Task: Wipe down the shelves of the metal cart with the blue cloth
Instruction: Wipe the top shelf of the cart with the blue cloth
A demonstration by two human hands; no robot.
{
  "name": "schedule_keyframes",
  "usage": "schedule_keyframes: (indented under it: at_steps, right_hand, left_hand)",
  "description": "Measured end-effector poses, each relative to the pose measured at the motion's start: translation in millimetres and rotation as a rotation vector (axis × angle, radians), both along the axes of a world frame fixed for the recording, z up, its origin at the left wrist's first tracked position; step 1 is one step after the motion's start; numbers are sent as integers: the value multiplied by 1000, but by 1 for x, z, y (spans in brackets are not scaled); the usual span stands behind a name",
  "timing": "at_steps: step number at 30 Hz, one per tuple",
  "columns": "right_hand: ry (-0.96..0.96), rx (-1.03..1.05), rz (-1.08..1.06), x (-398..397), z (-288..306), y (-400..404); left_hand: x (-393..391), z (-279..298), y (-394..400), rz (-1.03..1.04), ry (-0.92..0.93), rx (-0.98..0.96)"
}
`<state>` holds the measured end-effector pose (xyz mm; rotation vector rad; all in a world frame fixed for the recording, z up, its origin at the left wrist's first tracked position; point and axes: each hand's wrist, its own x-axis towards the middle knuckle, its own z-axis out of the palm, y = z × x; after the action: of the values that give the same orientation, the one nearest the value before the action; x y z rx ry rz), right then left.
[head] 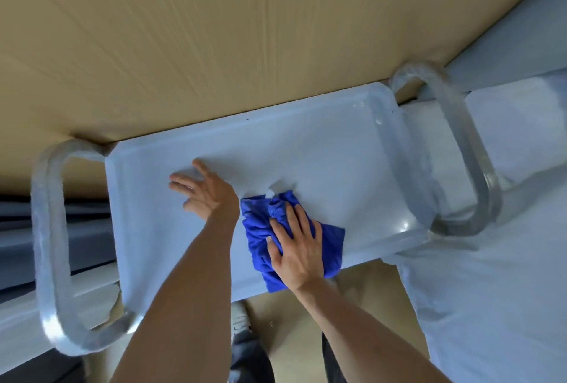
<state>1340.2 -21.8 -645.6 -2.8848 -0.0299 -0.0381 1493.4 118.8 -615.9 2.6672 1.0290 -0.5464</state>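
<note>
The metal cart's top shelf (322, 149) is a pale grey tray seen from above, with a raised rim. A crumpled blue cloth (333, 240) lies on its near middle, reaching the front edge. My right hand (296, 247) presses flat on the cloth, fingers spread and pointing away from me. My left hand (204, 191) rests flat on the bare shelf just left of the cloth, fingers splayed. A small white smear (277, 187) shows on the shelf just beyond the cloth.
Wrapped tubular handles stand at the cart's left end (50, 244) and right end (460, 149). A tan wall (214, 29) runs right behind the cart. White-covered surfaces (491, 275) lie to the right. My shoe (241, 319) shows on the floor below.
</note>
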Motion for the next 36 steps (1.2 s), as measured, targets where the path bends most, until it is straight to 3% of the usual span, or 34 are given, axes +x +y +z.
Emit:
schedule_keyframes:
  at_steps: [4,8,12,15,19,24,30,34,36]
  right_hand:
    - [-4,70,-48,39,-1,-8]
    - [39,36,-111,133,-4,-50]
    - [58,27,112,214,-6,-60]
    - [74,83,93,235,-7,-57]
    - [155,148,-254,231,0,-82]
    - [246,192,-601,246,13,-157]
    - [206,146,-500,212,10,-181]
    - [153,105,-528,103,18,-181]
    - [221,77,-562,54,19,-182]
  left_hand:
    - [21,1,-31,90,16,-20]
    - [35,3,-51,48,-7,15]
    - [30,-4,-77,19,-45,10]
    - [37,-7,-101,53,-37,-59]
    - [53,0,-110,109,72,-119]
    - [65,13,-122,76,198,-57]
    - [79,27,-182,-110,186,-229]
    - [82,24,-191,-89,178,-208]
    - [80,22,-192,-76,177,-222]
